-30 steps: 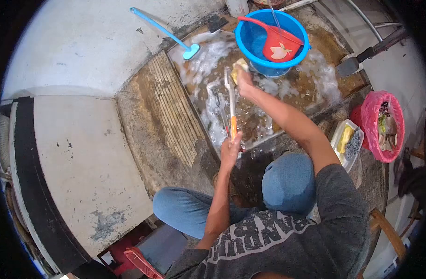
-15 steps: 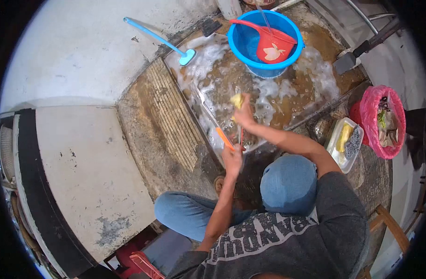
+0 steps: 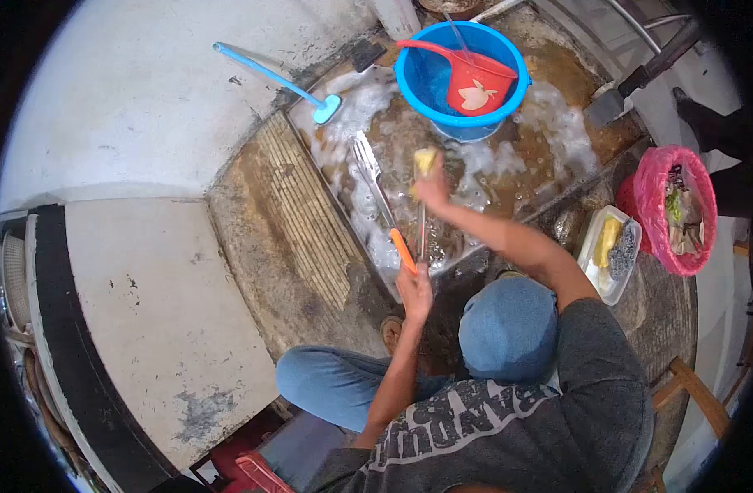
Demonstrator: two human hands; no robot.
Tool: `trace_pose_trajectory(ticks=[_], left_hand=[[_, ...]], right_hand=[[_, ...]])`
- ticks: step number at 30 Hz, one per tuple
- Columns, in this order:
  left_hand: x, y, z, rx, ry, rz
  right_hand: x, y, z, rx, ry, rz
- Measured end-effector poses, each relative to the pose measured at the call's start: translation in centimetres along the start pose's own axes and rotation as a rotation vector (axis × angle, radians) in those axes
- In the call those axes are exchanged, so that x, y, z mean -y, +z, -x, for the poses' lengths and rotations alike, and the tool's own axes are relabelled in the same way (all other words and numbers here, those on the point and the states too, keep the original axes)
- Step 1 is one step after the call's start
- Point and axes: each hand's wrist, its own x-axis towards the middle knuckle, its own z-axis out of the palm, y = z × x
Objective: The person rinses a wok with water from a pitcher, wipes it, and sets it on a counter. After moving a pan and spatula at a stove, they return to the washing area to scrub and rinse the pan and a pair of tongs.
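My left hand (image 3: 414,292) is closed round the lower end of metal tongs (image 3: 380,195) with an orange grip, held up over the foamy wet floor. One arm with a slotted head points up and left; the other rises nearly straight up. My right hand (image 3: 431,186) is closed on a yellow sponge (image 3: 425,158), pressed against that upright arm. My fingers partly hide the sponge and the metal behind it.
A blue basin (image 3: 467,127) of water holds a red dipper (image 3: 480,86). A blue-handled brush (image 3: 327,108) leans at the wall. On the right are a white tray (image 3: 589,269) with yellow and grey scrubbers and a pink-lined bin (image 3: 652,197). A person's dark shoe (image 3: 701,123) shows far right.
The slotted end of the tongs has swung up and shows more clearly. My right hand has moved slightly up with the sponge along the metal. A dark shoe has appeared at the right.
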Motion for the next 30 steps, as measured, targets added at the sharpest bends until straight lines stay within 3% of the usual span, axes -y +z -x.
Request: trace_pose_trajectory(ticks=[3, 6, 10, 13, 14, 16, 17, 20, 22, 29, 30], left_hand=[[-1.0, -0.6, 0.0, 0.053, -0.081, 0.103], [-1.1, -1.3, 0.0, 0.017, -0.020, 0.130], [-1.4, -1.0, 0.8, 0.040, -0.057, -0.023], [-1.3, -0.8, 1.1, 0.014, 0.063, -0.089], [-1.3, -0.4, 1.1, -0.035, 0.118, 0.010], [-1.3, 0.0, 1.3, -0.021, -0.001, 0.078], [-1.4, 0.1, 1.2, -0.019, -0.055, 0.114], [-1.0, 0.2, 1.1, -0.046, 0.052, 0.026], [-0.5, 0.2, 1.5, -0.043, -0.039, 0.140], [0.3, -1.5, 0.6, -0.196, 0.023, 0.186], [0.1, -1.8, 0.4, -0.237, -0.004, 0.192]], right_hand=[[-1.2, 0.0, -4.5, 0.055, -0.320, 0.013], [0.0, 0.5, -5.3, 0.359, -0.352, 0.360], [3.1, -1.0, -4.7, 0.562, -0.450, 0.802], [-0.1, -0.1, -6.5, 0.385, -0.627, 0.850], [0.5, -0.6, -6.1, 0.413, -0.543, 0.802], [2.7, -2.3, -4.8, 0.465, -0.376, 0.704], [3.1, -2.5, -4.2, 0.434, -0.406, 0.675], [2.8, -2.5, -3.4, 0.398, -0.440, 0.624], [1.5, -1.7, -5.1, 0.444, -0.405, 0.649], [0.3, -0.1, -6.7, -0.078, -0.078, 0.119], [-2.0, 1.4, -8.3, 0.026, 0.170, -0.227]])
